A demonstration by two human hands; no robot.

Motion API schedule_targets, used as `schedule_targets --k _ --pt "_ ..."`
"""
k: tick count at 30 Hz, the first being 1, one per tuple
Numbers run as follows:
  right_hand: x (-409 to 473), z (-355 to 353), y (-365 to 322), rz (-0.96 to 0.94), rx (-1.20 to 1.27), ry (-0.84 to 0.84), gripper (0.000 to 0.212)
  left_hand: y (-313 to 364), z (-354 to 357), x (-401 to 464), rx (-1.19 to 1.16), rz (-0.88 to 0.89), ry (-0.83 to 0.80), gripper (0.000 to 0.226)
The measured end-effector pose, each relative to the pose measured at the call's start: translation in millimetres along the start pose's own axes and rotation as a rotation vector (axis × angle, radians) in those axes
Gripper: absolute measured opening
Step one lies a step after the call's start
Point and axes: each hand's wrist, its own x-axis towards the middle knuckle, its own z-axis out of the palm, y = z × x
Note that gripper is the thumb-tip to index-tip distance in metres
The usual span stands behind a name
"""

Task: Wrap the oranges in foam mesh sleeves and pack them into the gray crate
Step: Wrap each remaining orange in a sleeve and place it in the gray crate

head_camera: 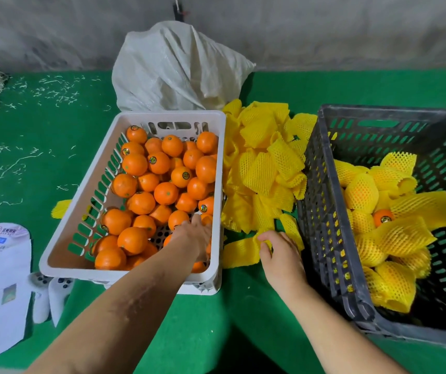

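Our left hand (193, 236) is down in the white crate (86, 184) among the loose oranges (146, 184), fingers reaching onto one near the crate's right wall; how far they're curled we can't tell, the back of the hand hides them. Our right hand (278, 252) pinches the edge of a flat foam mesh sleeve (239, 252) lying on the green table (41, 147), at the near end of the sleeve pile (265, 163) btwn the two crates. The gray crate (321, 211) on the right already holds several wrapped oranges, plus one w/ its sleeve slipped off the top (383, 217).

Risks, as we judge: pinching 2 sleeves at once since they overlap; an orange rolling when its neighbour gets lifted; a sleeve riding off again if dropped in carelessly.

Room: the gap btwn crates is narrow & full of sleeves, w/ crate walls close on both sides of our right wrist. Open table in front of us is where we'd do the wrapping
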Motion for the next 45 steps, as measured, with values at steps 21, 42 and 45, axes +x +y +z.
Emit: schedule_targets --k 21,42,45 --pt "-13.8 -46.7 -64.6 0.008 0.528 0.335 0.026 45.8 -33.1 -107.5 -2.052 0.611 0.062 0.105" --pt "-31.1 -99.7 -82.0 -0.259 0.475 0.262 0.006 71.7 -33.2 -116.3 -1.999 0.397 0.771 0.077" --pt "-38.3 -102.0 -88.0 -0.369 0.364 0.275 0.007 72.2 -34.6 -114.8 -2.002 0.369 0.743 0.082"
